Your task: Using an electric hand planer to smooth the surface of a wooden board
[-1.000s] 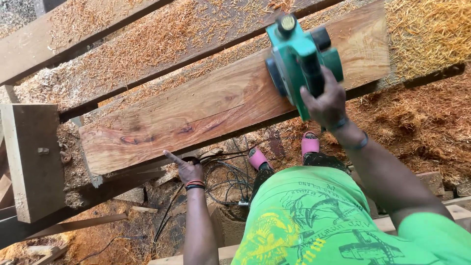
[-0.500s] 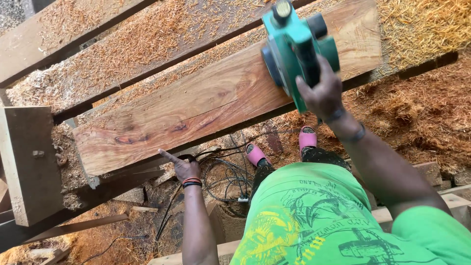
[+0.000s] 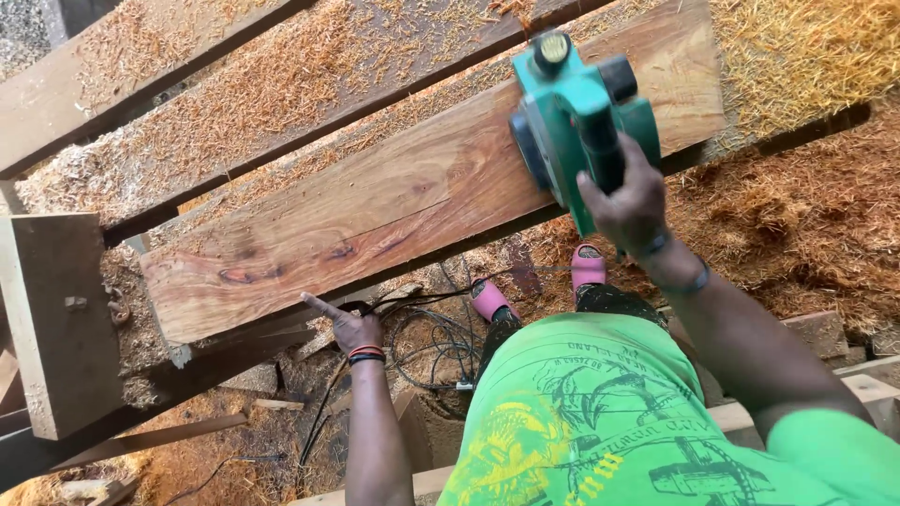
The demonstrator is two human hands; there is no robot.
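Right hand (image 3: pixel 630 201) grips the green planer (image 3: pixel 572 112) upper right; left hand (image 3: pixel 349 326), finger pointing, empty, by the plank (image 3: pixel 375 215) edge. Loose cord (image 3: pixel 441 337) below might snag.

Sawdust piles (image 3: pixel 806 215), black cable tangle (image 3: pixel 436 337), pink shoes (image 3: pixel 588 265) & upright post (image 3: pixel 56 319) nr bench

- The green electric planer (image 3: pixel 572 112) hides the part of the long reddish wooden plank (image 3: pixel 375 215) under it.
- The right hand (image 3: pixel 626 199) covers the planer's black handle.
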